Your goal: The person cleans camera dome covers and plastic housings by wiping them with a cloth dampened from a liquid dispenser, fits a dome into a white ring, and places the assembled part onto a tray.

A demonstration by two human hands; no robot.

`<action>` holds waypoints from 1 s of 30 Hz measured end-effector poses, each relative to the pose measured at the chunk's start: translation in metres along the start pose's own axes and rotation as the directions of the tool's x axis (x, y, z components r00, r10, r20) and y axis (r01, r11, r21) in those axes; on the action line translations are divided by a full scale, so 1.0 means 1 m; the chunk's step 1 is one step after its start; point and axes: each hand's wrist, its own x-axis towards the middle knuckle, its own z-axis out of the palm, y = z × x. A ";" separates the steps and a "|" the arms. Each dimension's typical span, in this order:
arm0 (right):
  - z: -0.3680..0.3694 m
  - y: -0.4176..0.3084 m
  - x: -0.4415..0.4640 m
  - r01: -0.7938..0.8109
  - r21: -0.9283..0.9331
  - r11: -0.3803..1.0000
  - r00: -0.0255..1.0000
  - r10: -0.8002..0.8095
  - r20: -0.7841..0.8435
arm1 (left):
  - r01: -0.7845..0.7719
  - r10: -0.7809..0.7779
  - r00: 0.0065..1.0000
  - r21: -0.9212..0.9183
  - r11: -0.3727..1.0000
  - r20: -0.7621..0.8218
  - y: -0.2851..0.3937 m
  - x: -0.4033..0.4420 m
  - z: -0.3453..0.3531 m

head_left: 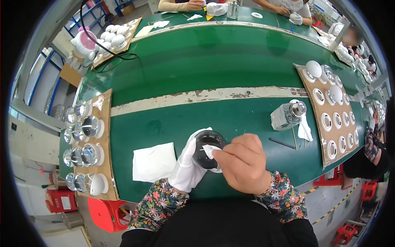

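Note:
My left hand, in a white glove, is closed around a dark, glossy round dome above the table in front of me. My bare right hand pinches a small white wipe and presses it to the dome's surface. The dome's underside is mostly hidden by the glove and fingers. Beside my left hand a folded white cloth lies flat. To the right of my right hand are a thin black stick and a square glass bottle with a metal top.
At left, a cardboard sheet carries several shiny domes on white bases. Another cardboard sheet at right holds white rings and white globes. A crumpled white wipe lies by the bottle. A pale strip crosses the green table. Other people work opposite and at right.

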 end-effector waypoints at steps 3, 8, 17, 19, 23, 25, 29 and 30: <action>0.000 -0.001 -0.001 0.011 -0.007 1.000 1.000 -0.011 -0.003 | 0.016 -0.016 1.000 0.003 1.000 -0.006 -0.001 -0.001 0.000; -0.001 0.018 -0.001 -0.187 0.007 0.982 0.982 0.187 -0.003 | 0.089 -0.074 0.990 -0.124 0.988 0.122 0.004 -0.001 0.003; -0.002 0.019 -0.002 -0.523 0.441 0.729 0.833 0.548 0.083 | 0.067 -0.055 0.988 -0.077 0.995 0.146 0.001 -0.006 -0.003; -0.005 0.016 0.001 -0.468 0.451 0.760 0.871 0.483 0.090 | 0.063 -0.051 0.989 -0.086 0.994 0.141 0.002 -0.006 -0.001; -0.004 0.006 0.006 -0.239 0.245 0.940 0.971 0.229 0.068 | 0.007 -0.004 0.994 -0.024 1.000 0.106 -0.003 -0.003 -0.005; -0.001 0.005 0.005 -0.208 0.183 0.961 0.978 0.202 0.053 | -0.024 0.024 0.996 0.000 1.000 0.087 -0.004 -0.002 -0.008; 0.001 0.009 0.004 -0.270 0.171 0.948 0.963 0.265 0.053 | -0.041 0.039 0.998 0.032 0.999 0.058 -0.006 0.003 -0.011; 0.001 0.011 0.004 -0.293 0.172 0.940 0.956 0.291 0.042 | -0.044 0.042 0.998 0.041 0.998 0.052 -0.007 0.003 -0.009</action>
